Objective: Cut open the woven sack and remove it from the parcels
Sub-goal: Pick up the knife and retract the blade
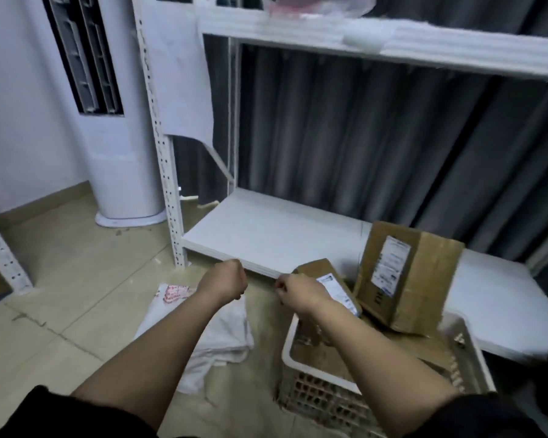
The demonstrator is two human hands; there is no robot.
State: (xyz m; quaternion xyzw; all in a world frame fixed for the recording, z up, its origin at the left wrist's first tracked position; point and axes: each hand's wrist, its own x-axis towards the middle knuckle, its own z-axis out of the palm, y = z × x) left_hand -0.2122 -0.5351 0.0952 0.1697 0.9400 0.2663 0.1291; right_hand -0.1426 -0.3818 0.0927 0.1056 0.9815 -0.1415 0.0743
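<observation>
The white woven sack (pixel 225 333) lies crumpled and folded on the tiled floor, with a red-printed label at its far end. My left hand (pixel 225 281) hovers above it as a fist, and nothing shows in it. My right hand (pixel 298 294) is held beside it at the same height, fingers curled, also with nothing visible in it. Just behind my right hand a small cardboard parcel (pixel 321 270) with a white label leans in a white plastic crate (pixel 290 352). A larger cardboard parcel (pixel 424 286) sits tilted on the crate's far side.
A white metal shelf rack stands ahead; its low board (pixel 266 235) is bare on the left. Grey curtains hang behind it. A white floor-standing air conditioner (pixel 121 159) is at the left, and another rack post (pixel 0 257) is at the far left.
</observation>
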